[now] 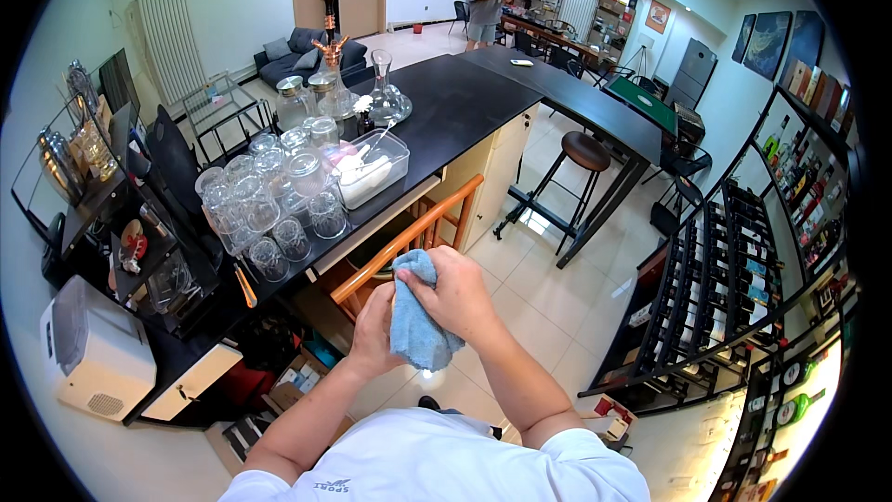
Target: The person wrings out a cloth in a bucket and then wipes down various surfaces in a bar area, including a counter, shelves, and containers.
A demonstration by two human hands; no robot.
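A folded light-blue towel [418, 321] is held up in front of my chest, between both hands. My right hand [453, 289] grips its upper part, with the thumb pressed on the cloth. On the other side, my left hand [373, 335] has its fingers around the towel's edge, partly behind it. Whether something is wrapped inside the towel cannot be seen. Just beyond my hands is the orange wooden rail of a chair back [411, 233]. Several clear glass tumblers [251, 199] stand upside down and stacked on the black counter [446, 94].
Beside the tumblers sits a clear plastic bin [373, 171] holding white items. Behind are a glass decanter [382, 87] and a hookah [329, 21]. An orange-handled knife [245, 286] lies at the counter's near edge. Wine racks [704, 279] line the right. Far off stands a person [486, 3].
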